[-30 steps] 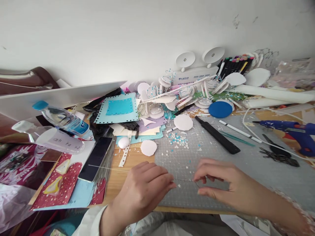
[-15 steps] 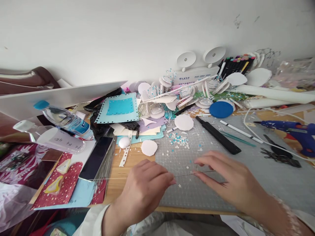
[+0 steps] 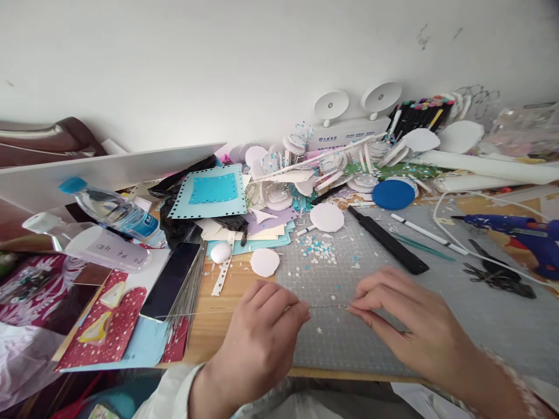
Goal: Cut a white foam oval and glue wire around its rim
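A thin twisted wire [image 3: 328, 306] runs between my two hands above the grey cutting mat [image 3: 323, 349]. My left hand [image 3: 264, 334] is closed on its left end, and a fine strand stretches left from this hand past the phone. At the wire's right end, my right hand [image 3: 404, 317] pinches it between thumb and fingertips; those fingers are slightly blurred. Small white and blue star pieces [image 3: 318, 249] lie scattered on the mat beyond my hands, with one white star just below the wire.
A black cutter-like tool [image 3: 388, 241], a white pen [image 3: 428, 234] and a blue glue gun [image 3: 515, 230] lie to the right. White discs [image 3: 327, 217] and papers pile up behind. The phone [image 3: 171, 282] and bottles [image 3: 117, 212] are at left.
My right hand has moved slightly right and its fingertips have closed together on the wire. The wire between my hands looks straighter. My left hand has shifted only a little.
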### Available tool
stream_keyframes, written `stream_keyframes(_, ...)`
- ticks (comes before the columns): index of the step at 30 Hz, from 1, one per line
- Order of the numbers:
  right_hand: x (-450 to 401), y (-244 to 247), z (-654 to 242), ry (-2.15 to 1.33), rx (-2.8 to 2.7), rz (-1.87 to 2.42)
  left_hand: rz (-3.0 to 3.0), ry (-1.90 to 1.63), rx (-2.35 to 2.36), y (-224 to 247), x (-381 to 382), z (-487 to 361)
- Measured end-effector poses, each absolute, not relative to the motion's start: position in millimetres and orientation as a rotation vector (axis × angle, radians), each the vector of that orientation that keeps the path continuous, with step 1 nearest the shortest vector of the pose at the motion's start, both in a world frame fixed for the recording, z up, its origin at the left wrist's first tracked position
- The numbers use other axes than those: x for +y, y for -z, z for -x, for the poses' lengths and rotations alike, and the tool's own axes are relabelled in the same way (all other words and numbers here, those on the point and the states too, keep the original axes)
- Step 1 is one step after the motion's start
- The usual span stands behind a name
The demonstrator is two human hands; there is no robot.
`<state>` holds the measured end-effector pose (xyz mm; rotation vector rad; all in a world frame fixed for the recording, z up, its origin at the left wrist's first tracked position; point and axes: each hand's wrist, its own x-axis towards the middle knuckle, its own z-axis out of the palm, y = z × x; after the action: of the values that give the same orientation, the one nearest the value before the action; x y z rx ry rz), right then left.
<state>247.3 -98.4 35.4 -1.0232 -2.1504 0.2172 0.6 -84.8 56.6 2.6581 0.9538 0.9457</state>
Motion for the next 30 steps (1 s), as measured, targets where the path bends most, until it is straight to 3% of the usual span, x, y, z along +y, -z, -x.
stream_keyframes(4, -113.1, -33.9, -250.6, 0.312, -2.284, 0.891, -2.015, -0.817, 1.102, -63.5, -84.1, -3.7)
stream_keyframes(6, -113.2, -34.3, -252.4, 0.336, -2.312, 0.839, -1.956, -0.789, 1.100, -64.7, -82.4, -2.7)
stream_keyframes(14, -93.8, -42.5, -255.8, -0.598, -2.204, 1.070, -2.647, -0.850, 0.874, -59.8, -80.1, 7.6)
stream_keyframes(21, -91.8, -35.0, -255.4, -0.809, -2.235, 1.225, -2.719, -0.709, 0.915, -56.3, -82.0, 10.6)
stream_keyframes(25, -91.5, -33.1, -253.4, -0.597, -2.248, 1.131, -2.662, -0.794, 0.907, -57.3, -83.6, 6.8)
stream_keyframes(30, -103.0, -28.5, -255.4, 0.121, -2.311, 0.890, -2.038, -0.733, 1.101, -65.2, -84.2, 3.4)
